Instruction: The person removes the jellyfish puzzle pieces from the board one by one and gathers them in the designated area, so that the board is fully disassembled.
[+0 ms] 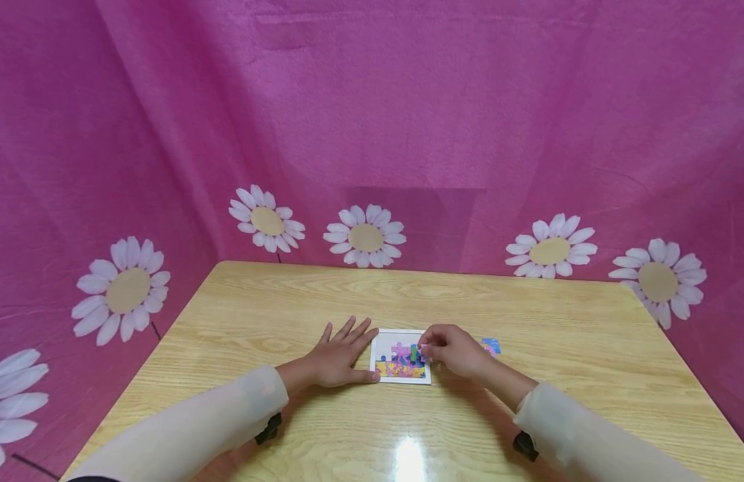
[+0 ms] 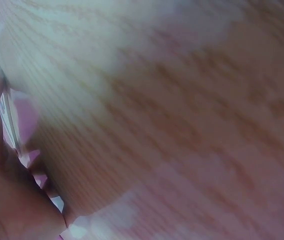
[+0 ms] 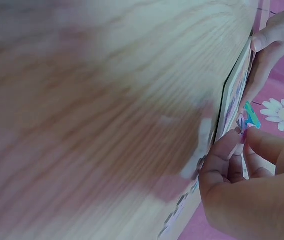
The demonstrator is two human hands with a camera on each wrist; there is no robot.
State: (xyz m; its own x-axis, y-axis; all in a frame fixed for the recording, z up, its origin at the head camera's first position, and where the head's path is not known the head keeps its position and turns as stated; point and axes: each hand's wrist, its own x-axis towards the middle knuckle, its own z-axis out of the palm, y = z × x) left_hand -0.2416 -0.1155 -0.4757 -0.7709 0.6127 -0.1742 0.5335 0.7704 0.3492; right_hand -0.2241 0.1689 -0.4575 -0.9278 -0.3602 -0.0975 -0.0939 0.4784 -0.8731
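A small white-rimmed jigsaw tray (image 1: 404,381) lies on the table, its lower part filled with yellow, pink and blue pieces (image 1: 402,369). Its upper part shows bare white. My left hand (image 1: 334,358) is spread flat at the tray's left side, with thumb and fingertips touching the rim. Over the tray's right edge, my right hand (image 1: 459,348) pinches a jigsaw piece (image 3: 252,116) between thumb and fingers. Green and blue show on that piece in the right wrist view; the fingertips cover part of it.
Loose jigsaw pieces (image 1: 492,345), blue and pink, lie right of the tray, partly hidden behind the right hand. The wooden table (image 1: 323,294) meets a pink curtain (image 1: 408,100) with daisies at its back and sides.
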